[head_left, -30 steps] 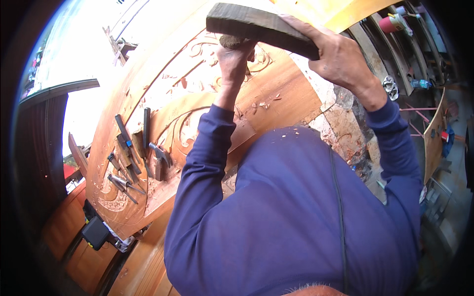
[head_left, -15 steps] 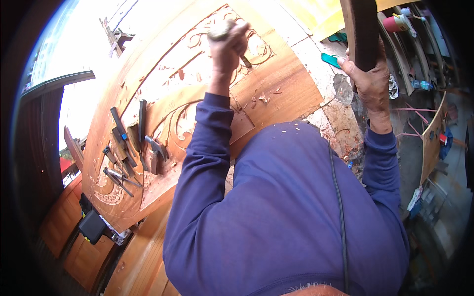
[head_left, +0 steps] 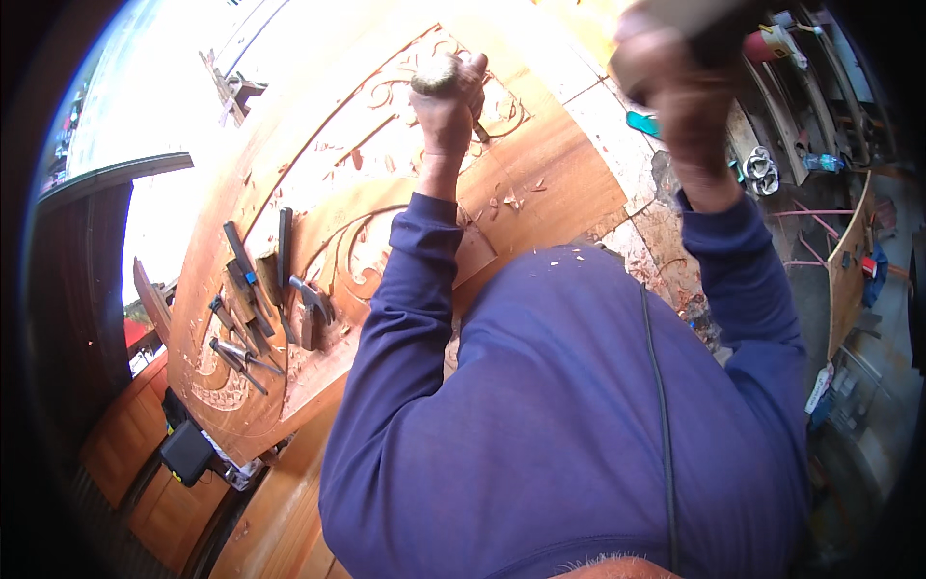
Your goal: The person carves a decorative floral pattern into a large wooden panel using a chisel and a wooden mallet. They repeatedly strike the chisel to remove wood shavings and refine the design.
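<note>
A large wooden panel (head_left: 569, 169) with carved scrolls and leaves lies before me. My left hand (head_left: 446, 125) is wrapped round a chisel (head_left: 438, 77), whose rounded handle end shows above the fist. A dark part of its shaft reaches down toward the carving; the cutting edge is too small to make out. Raised at the upper right, my right hand (head_left: 683, 111) grips a thick dark wooden mallet (head_left: 721, 24), both smeared by motion. Pale wood chips (head_left: 511, 202) are scattered over the panel.
Several chisels (head_left: 239, 253) and a metal-headed tool (head_left: 311, 297) lie on the panel's left part. A black case (head_left: 186, 452) sits by its lower left edge. Farther right are a green sandal (head_left: 642, 124), a red-and-white container (head_left: 769, 44) and a curved board (head_left: 849, 280).
My right hand has swung the mallet up and left, toward the chisel side. My left hand keeps its hold on the chisel at nearly the same place. The view has shifted slightly.
</note>
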`<action>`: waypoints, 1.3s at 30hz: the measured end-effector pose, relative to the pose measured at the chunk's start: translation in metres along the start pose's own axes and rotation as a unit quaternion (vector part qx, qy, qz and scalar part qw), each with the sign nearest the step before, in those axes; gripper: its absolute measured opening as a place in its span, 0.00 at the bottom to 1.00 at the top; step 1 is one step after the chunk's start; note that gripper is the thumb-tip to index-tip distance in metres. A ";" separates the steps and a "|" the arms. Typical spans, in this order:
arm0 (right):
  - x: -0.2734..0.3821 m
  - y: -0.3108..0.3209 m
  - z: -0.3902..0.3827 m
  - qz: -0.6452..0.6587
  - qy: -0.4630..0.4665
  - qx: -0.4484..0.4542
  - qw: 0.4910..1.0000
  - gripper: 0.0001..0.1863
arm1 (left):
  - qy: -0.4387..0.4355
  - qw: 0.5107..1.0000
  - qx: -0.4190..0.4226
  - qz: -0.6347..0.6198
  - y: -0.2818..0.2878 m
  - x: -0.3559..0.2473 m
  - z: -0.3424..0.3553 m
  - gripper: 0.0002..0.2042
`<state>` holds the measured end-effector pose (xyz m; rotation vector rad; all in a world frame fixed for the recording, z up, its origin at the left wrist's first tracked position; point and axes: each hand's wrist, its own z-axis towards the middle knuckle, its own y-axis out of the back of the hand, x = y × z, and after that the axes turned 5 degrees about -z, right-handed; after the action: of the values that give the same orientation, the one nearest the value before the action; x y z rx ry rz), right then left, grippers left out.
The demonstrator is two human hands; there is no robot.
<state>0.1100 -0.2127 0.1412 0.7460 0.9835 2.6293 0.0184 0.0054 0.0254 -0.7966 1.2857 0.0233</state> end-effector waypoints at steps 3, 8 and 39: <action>0.006 -0.002 0.004 -0.132 0.021 0.280 0.951 0.28 | 0.032 0.999 0.029 -0.023 0.007 0.005 0.002 0.11; 0.028 -0.012 0.008 0.129 -0.116 0.105 0.979 0.36 | 0.062 0.997 0.023 0.033 0.007 0.007 0.004 0.15; -0.069 -0.018 -0.150 0.416 -0.509 0.180 0.731 0.23 | 0.177 0.840 0.241 0.452 -0.071 0.001 -0.105 0.25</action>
<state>0.0882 -0.3072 0.0060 2.8313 0.8473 1.8146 -0.0380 -0.1042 0.0550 0.3104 1.8276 0.3097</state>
